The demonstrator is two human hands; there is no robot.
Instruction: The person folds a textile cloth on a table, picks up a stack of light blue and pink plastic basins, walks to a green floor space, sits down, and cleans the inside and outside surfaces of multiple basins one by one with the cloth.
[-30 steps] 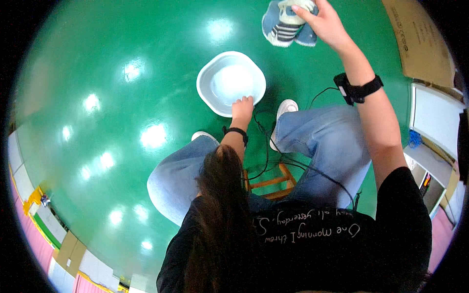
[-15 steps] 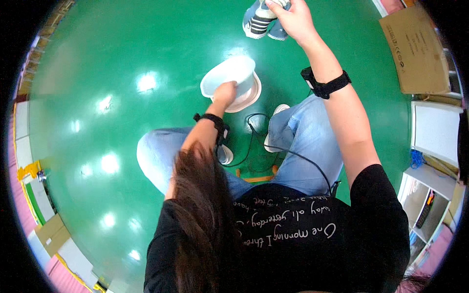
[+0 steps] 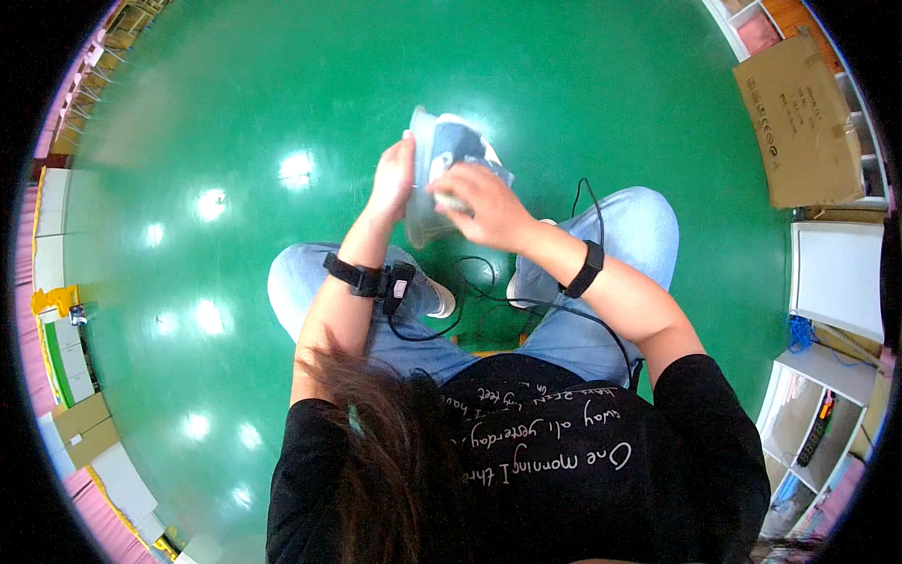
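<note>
A translucent white plastic tub [image 3: 420,221] stands over the floor in front of my knees, tilted on its side. My left hand [image 3: 393,180] grips its left edge, fingers stretched along the wall. Against the tub's right side are small shoes [image 3: 462,141], blue-grey with white parts, partly hidden behind my right hand. That hand [image 3: 484,205] is curled at their near end, with something pale between thumb and fingers; motion blurs it. Whether the shoes lie inside the tub or only against it I cannot tell.
Below my hands a black cable [image 3: 489,268] loops across the green floor [image 3: 235,113] and over my right leg. At the far right stands a cardboard box [image 3: 799,122], with a white shelf unit [image 3: 817,414] nearer me. Boxes [image 3: 85,423] line the left edge.
My right hand has come down from the upper right with the shoes to the tub. The tub has turned from lying open to standing tilted, and my left hand has moved up and left.
</note>
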